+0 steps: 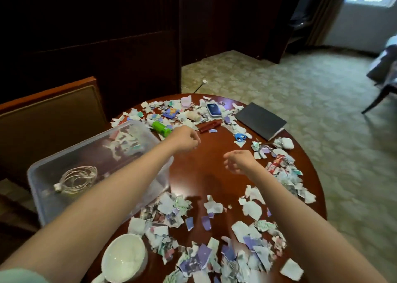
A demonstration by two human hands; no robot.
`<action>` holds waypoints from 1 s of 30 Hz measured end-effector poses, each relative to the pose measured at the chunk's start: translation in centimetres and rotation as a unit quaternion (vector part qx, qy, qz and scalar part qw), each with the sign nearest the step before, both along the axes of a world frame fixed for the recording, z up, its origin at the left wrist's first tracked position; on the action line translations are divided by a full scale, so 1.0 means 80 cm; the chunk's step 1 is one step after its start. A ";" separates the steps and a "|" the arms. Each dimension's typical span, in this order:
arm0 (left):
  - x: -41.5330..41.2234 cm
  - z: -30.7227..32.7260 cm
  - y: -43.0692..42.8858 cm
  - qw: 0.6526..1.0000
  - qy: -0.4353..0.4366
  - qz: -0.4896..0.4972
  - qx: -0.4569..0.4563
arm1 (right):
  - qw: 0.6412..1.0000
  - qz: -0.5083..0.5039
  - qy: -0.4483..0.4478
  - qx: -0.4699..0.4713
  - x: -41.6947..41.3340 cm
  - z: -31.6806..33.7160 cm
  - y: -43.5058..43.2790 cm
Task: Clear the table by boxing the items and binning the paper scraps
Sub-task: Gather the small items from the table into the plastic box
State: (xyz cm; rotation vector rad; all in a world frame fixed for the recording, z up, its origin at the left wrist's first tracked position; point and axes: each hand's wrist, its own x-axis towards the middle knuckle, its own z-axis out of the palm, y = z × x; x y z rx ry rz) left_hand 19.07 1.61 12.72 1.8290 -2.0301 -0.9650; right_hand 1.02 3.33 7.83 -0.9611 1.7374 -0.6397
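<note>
Torn paper scraps [217, 248] cover most of the round wooden table [206, 175]. A clear plastic box [101, 166] stands at the table's left, with a coiled white cable [77, 178] lying in it. My left hand [185, 140] hovers over the table's middle past the box's corner, fingers loosely curled, holding nothing that I can see. My right hand [238, 161] hangs beside it with loose fingers, also holding nothing. A green item [161, 128], a red item [209, 126], blue scissors [240, 137] and a white-and-blue device [213, 109] lie among the far scraps.
A white mug [123, 259] stands at the near left edge. A dark notebook [261, 120] and a white earbud case [286, 143] lie far right, a red packet [275, 164] at the right edge, a pink cup [185, 101] at the back. A chair [49, 115] stands left.
</note>
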 end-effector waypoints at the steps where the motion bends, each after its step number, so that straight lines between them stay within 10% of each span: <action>1: -0.012 -0.003 -0.001 1.000 -0.004 -0.013 0.001 | 1.000 -0.013 0.008 0.004 -0.014 -0.004 0.003; 17: -0.171 -0.059 -0.021 0.992 -0.033 -0.104 0.068 | 0.983 -0.113 0.127 0.074 -0.200 -0.048 0.045; 30: -0.281 -0.115 -0.044 0.984 -0.047 -0.143 0.095 | 0.951 0.005 0.298 0.080 -0.236 -0.111 0.057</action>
